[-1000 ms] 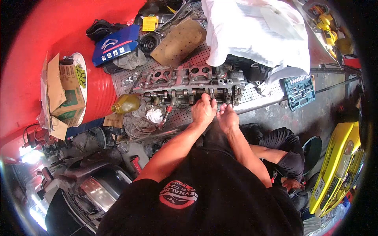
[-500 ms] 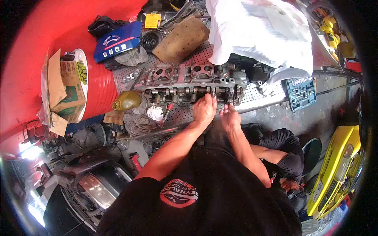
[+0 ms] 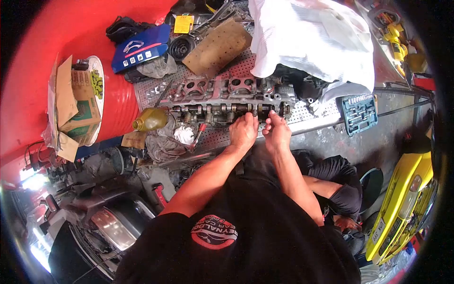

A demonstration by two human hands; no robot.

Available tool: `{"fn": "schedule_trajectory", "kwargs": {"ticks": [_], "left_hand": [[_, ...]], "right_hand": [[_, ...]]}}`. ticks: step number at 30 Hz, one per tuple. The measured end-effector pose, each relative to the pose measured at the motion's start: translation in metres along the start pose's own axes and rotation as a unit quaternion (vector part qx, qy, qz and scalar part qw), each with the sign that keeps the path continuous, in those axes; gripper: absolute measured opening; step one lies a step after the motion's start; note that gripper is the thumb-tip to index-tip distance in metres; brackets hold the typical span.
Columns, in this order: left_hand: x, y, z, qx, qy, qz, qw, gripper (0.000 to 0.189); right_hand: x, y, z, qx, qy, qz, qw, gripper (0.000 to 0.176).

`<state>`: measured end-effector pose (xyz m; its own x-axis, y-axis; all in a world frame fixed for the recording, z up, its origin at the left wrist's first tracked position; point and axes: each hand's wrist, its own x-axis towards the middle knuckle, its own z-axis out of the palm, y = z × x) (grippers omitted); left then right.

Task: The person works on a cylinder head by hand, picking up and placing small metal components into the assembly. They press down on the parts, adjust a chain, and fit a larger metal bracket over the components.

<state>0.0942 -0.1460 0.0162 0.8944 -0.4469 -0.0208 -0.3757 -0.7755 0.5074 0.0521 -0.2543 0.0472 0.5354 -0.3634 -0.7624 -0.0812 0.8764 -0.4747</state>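
A metal cylinder head (image 3: 215,102) lies lengthwise on the bench, with a camshaft (image 3: 217,108) running along its near side. My left hand (image 3: 243,133) is closed, its fingertips pressed at the camshaft right of the middle. Close beside it, my right hand (image 3: 278,134) has curled fingers touching the shaft area near the head's right end. Anything pinched in either hand is hidden by the fingers. A red-handled tool (image 3: 202,128) leans against the near side of the head, beside a crumpled white rag (image 3: 184,136).
An amber bottle (image 3: 150,119) lies at the head's left end. Behind are a blue box (image 3: 141,48), a brown board (image 3: 217,47) and a white cloth (image 3: 312,40). A socket set (image 3: 358,114) sits at right. Another person (image 3: 338,184) crouches at my right, near a yellow bumper (image 3: 402,208).
My right hand has moved slightly up onto the head, fingers curling more. My left hand has barely shifted and stays at the camshaft.
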Motion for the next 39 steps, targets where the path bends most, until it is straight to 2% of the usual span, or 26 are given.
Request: {"fn": "schedule_trajectory", "kwargs": {"ticks": [2,5,8,12,18,22,24,27,30,32,35,38,39], "left_hand": [[0.000,0.002,-0.006,-0.012,-0.012,-0.009,1.000,0.022],[0.001,0.005,-0.007,-0.026,0.024,-0.007,0.999,0.022],[0.000,0.004,-0.004,-0.046,0.052,-0.003,0.998,0.023],[0.001,-0.002,0.002,0.001,0.033,0.010,0.999,0.022],[0.002,0.003,-0.004,-0.007,0.023,-0.002,1.000,0.025],[0.000,0.004,-0.004,-0.022,0.022,-0.002,1.000,0.025],[-0.002,0.003,-0.004,-0.032,0.024,0.006,0.999,0.026],[0.002,0.001,0.001,-0.024,0.051,0.012,0.998,0.023],[0.000,-0.001,0.004,0.005,0.034,0.014,0.999,0.021],[-0.001,-0.003,0.002,0.016,-0.007,0.017,1.000,0.021],[0.000,0.002,-0.004,-0.004,0.000,0.003,1.000,0.020],[0.001,0.008,-0.008,-0.036,0.060,-0.007,0.998,0.020],[0.002,0.008,-0.006,-0.029,0.069,0.003,0.997,0.020]], "right_hand": [[0.000,0.007,-0.001,-0.033,0.034,-0.007,0.999,0.020],[-0.006,-0.005,0.001,0.128,0.003,0.084,0.988,0.021],[0.001,-0.001,-0.006,0.156,-0.015,0.076,0.985,0.021],[0.003,0.001,-0.006,0.123,0.008,0.048,0.991,0.017],[0.001,0.002,-0.005,0.103,-0.005,0.031,0.994,0.030],[-0.007,0.005,-0.001,0.087,0.008,0.051,0.995,0.035],[-0.020,0.004,0.002,0.061,0.032,0.047,0.997,0.032],[-0.021,0.018,-0.018,-0.090,0.075,-0.019,0.993,0.026],[-0.006,0.024,-0.032,-0.077,0.084,-0.063,0.991,0.020],[-0.006,0.024,-0.031,-0.073,0.098,-0.046,0.991,0.018],[-0.004,0.030,-0.033,-0.083,0.130,-0.012,0.988,0.020],[0.001,0.046,-0.048,-0.009,0.119,0.045,0.992,0.025],[0.001,0.044,-0.046,-0.021,0.101,0.022,0.994,0.027]]}}
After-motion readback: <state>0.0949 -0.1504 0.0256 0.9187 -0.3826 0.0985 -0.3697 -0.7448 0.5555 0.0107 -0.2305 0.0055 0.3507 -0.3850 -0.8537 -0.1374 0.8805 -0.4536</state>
